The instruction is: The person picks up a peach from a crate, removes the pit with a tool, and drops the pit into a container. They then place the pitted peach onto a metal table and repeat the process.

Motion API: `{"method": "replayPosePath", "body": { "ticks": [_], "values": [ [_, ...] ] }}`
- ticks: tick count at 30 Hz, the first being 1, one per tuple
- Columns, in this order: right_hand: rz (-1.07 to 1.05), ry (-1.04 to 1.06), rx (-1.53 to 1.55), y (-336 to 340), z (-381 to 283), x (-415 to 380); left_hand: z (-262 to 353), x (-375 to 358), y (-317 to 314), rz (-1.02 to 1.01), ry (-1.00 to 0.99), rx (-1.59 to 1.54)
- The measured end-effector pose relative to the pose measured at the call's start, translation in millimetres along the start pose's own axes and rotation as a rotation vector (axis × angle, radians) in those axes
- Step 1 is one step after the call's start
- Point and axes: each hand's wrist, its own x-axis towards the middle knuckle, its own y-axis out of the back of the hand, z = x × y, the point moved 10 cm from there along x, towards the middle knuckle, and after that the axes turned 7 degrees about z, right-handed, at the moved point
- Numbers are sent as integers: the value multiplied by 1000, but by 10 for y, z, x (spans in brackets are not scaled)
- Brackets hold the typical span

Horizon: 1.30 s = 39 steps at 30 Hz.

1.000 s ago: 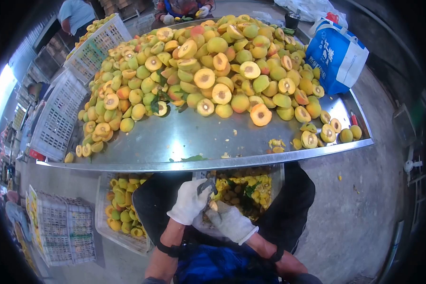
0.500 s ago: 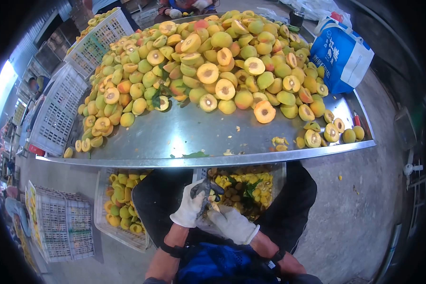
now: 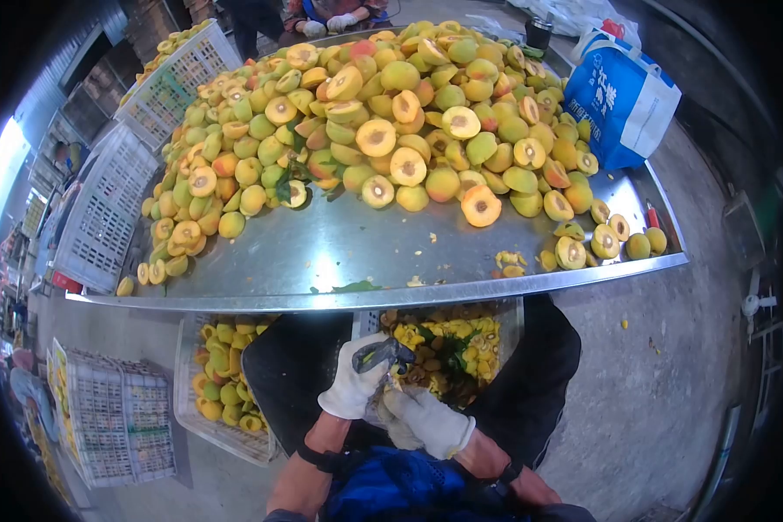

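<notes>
In the head view, my left hand (image 3: 354, 383), in a white glove with dark finger coverings, is closed over the crate between my knees. A bit of yellow-green fruit shows among its fingers, apparently a peach half (image 3: 371, 356). Just below and to the right, my right hand (image 3: 431, 422) wears a white glove, its fingers curled close against the left one. What those fingers grip is hidden. Beneath both hands, a crate (image 3: 512, 335) contains yellow fruit scraps (image 3: 477, 348), brown pits and green leaves.
A metal table (image 3: 296, 261) bears a large heap of whole and halved peaches (image 3: 391, 130). On its right stand a blue bag (image 3: 613, 104) and a dark cup (image 3: 538, 33). White crates (image 3: 104, 209) flank the left side; another crate (image 3: 187, 409) of peaches sits by my left leg. Someone's gloved hands (image 3: 326, 26) are across the table.
My left hand has turned slightly and shifted a little right; my right hand has drawn slightly down. The view has tilted a little, and the person across the table has moved their hands.
</notes>
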Motion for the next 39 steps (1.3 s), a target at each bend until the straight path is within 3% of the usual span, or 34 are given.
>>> {"method": "replayPosePath", "body": {
  "ticks": [3, 6, 10, 15, 18, 21, 24, 27, 30, 33, 34, 37, 39],
  "values": [
    [51, 16, -19, -36, -88, -66, -12, -15, 23, -8, 12, -11],
    [215, 237, -356, 31, -208, -10, -182, -57, 98, 124, 93, -42],
    [73, 87, -114, -12, 6, 49, 73, -96, 4, 219, 4, -191],
    [-173, -7, 235, -170, 50, -30, 38, -62, -65, 74, 56, -352],
    [8, 59, -64, -28, 42, 24, -199, -66, -60, 68, 143, -524],
    [41, 103, -146, 11, 59, 25, -318, -115, -103, 63, 201, -614],
    [-148, -45, 174, -130, 89, -71, -332, -89, -158, 7, 254, -489],
    [-243, -59, 350, -211, 125, -130, -8, -61, -335, -151, 76, -408],
    [-239, -137, 402, -175, 189, -108, 17, -74, -455, -192, 190, -648],
    [-312, -51, 407, -248, 119, -157, -151, -127, -516, -159, 303, -869],
    [-296, -24, 330, -232, 96, -140, -210, -112, -520, -142, 333, -944],
    [-231, 71, 102, -149, 8, -114, -385, -53, -249, 116, 324, -698],
    [-174, 152, -55, -90, -94, -101, -366, -9, -258, 18, 444, -1045]
  ]
}}
